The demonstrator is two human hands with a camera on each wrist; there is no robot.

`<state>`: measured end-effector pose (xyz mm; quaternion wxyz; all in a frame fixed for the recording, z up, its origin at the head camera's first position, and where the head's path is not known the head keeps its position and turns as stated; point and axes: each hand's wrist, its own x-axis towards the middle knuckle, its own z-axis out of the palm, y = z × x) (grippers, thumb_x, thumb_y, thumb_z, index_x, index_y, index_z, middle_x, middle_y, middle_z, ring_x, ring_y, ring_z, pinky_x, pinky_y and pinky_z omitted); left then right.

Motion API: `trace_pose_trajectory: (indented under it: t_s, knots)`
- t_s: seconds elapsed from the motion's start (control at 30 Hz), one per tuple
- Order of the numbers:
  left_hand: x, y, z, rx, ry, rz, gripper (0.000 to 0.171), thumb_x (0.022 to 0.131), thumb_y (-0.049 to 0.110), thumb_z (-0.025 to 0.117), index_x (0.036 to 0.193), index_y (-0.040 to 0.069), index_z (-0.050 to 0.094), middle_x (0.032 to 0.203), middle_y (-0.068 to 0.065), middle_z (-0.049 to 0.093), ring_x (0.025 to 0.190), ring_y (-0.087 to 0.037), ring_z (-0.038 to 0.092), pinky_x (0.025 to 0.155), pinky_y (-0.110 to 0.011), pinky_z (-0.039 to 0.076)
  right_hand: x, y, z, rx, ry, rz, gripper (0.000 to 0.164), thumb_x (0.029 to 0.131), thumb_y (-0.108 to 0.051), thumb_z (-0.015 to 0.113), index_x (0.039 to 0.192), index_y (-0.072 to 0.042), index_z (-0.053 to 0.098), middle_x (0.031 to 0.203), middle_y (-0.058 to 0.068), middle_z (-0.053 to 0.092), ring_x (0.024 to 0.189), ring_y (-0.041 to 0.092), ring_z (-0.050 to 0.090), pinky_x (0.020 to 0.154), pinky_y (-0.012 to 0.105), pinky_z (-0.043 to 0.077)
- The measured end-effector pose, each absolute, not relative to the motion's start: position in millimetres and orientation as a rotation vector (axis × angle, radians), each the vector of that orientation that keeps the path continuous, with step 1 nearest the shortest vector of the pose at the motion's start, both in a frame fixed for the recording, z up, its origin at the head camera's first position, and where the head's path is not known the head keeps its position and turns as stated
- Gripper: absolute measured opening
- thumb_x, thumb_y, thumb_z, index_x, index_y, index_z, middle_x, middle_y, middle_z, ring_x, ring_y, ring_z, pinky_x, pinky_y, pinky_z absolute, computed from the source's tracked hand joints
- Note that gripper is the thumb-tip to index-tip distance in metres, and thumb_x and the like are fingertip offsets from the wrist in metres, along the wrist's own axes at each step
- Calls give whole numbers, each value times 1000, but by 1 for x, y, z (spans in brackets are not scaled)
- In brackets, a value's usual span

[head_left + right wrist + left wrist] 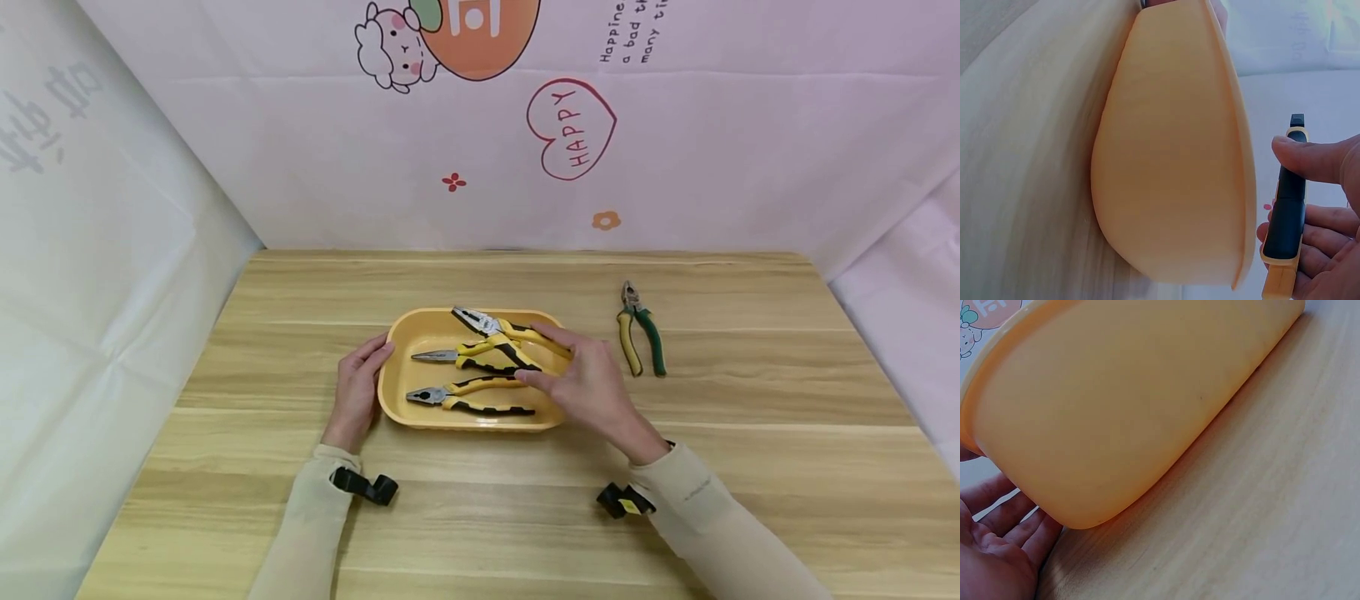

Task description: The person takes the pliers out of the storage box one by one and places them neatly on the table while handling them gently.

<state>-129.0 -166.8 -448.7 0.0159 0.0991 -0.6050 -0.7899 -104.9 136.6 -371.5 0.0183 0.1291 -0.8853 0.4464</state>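
Note:
A yellow plastic basin [465, 427] stands on the table. At its left end my left hand [356, 392] grips it, thumb over the rim and fingers [1007, 515] against the outer wall. Above the basin's right side my right hand [596, 392] holds combination pliers [487, 325] by their yellow-and-black handles, with the metal nose pointing up and left. The right wrist view shows these pliers [1289, 212] between thumb and fingers, higher than the rim. Inside the basin lie long-nose pliers [435, 356], partly covered by the held pair, and second yellow-and-black pliers [427, 396].
Pliers with one yellow and one green handle [652, 342] lie on the wooden table [495, 517], right of the basin. A printed white cloth [337, 167] hangs behind the table's far edge. Black wrist cameras [367, 486] are strapped to both sleeves.

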Motion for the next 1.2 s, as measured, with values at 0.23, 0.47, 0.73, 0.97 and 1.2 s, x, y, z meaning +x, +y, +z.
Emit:
trace_pose_trajectory:
  t_s: [0.23, 0.47, 0.73, 0.97, 1.2]
  knots:
    - [-130, -166, -448, 300, -1883, -2451, 38, 103, 5, 55, 137, -13, 55, 138, -26, 56, 109, -13, 66, 97, -27, 55, -104, 146, -369, 353, -2719, 1405, 64, 81, -18, 88, 140, -9, 62, 41, -1, 34, 31, 7, 27, 29, 21, 24]
    - [-130, -166, -447, 302, -1888, -2445, 38, 103, 6, 55, 136, -13, 55, 137, -24, 57, 109, -13, 66, 96, -26, 55, -105, 159, -368, 323, -2684, 1362, 62, 80, -16, 89, 136, -4, 64, 111, 19, 73, 33, 6, 24, 31, 21, 25]
    - [-129, -167, -448, 314, -1883, -2452, 38, 103, 5, 55, 136, -12, 55, 138, -25, 57, 113, -18, 66, 96, -27, 55, -107, 171, -371, 306, -2625, 1229, 61, 75, -13, 92, 129, 1, 68, 121, 20, 70, 73, 26, 66, 62, 32, 52]
    - [-129, -167, -449, 315, -1867, -2463, 38, 103, 5, 56, 136, -13, 55, 138, -26, 57, 115, -22, 65, 97, -29, 55, -108, 179, -370, 224, -2646, 1280, 59, 77, -12, 90, 130, 0, 68, 124, 20, 69, 111, 35, 64, 88, 52, 56]
    - [-129, -167, -450, 290, -1873, -2456, 39, 103, 6, 56, 136, -14, 55, 136, -24, 58, 113, -20, 66, 96, -29, 56, -109, 188, -372, 177, -2653, 1234, 59, 77, -15, 91, 130, -2, 69, 122, 19, 70, 105, 32, 65, 81, 37, 56]
